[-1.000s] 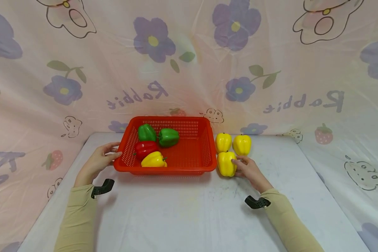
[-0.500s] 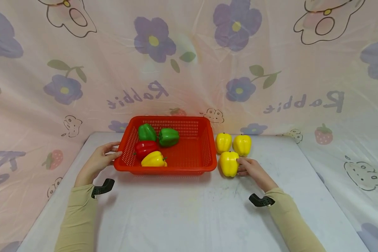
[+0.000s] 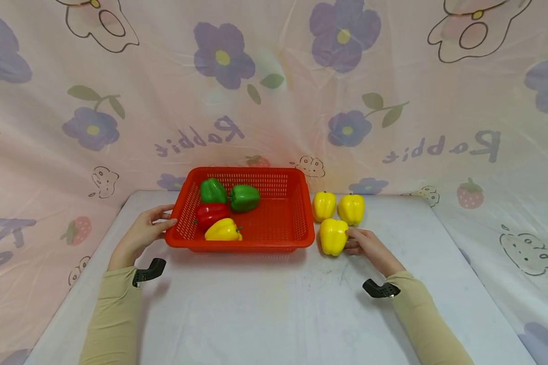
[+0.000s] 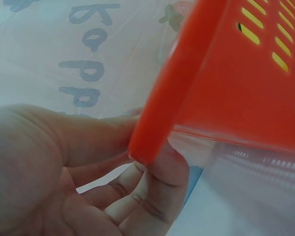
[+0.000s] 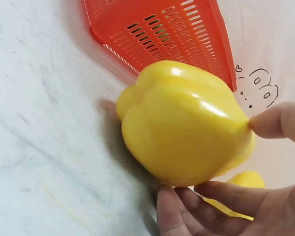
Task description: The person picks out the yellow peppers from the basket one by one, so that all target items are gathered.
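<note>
hanging behind both hands, a printed cloth (image 3: 278, 109) shows flowers and letters. below the hands spreads a white table (image 3: 255, 314). the red basket (image 3: 244, 245) stands between the two grips. its rim is pinched by the left hand (image 3: 139, 235): the thumb is on one face and a bent finger is on the other, so this grip is narrow, only as thick as the rim. the right hand (image 3: 367, 248) holds the front yellow pepper (image 3: 333, 237) from the outer side; thumb and fingers stand apart by the body of the pepper, so this grip is rather wide. this pepper is upright, near the basket and not touching it; whether its bottom rests on the table, i cannot tell. just beyond the right grip stand two other yellow peppers (image 3: 324, 206). inside the basket, nearer to the left grip, lie two green peppers (image 3: 244, 198), one red pepper (image 3: 212, 216) and one more yellow pepper (image 3: 222, 230).
</note>
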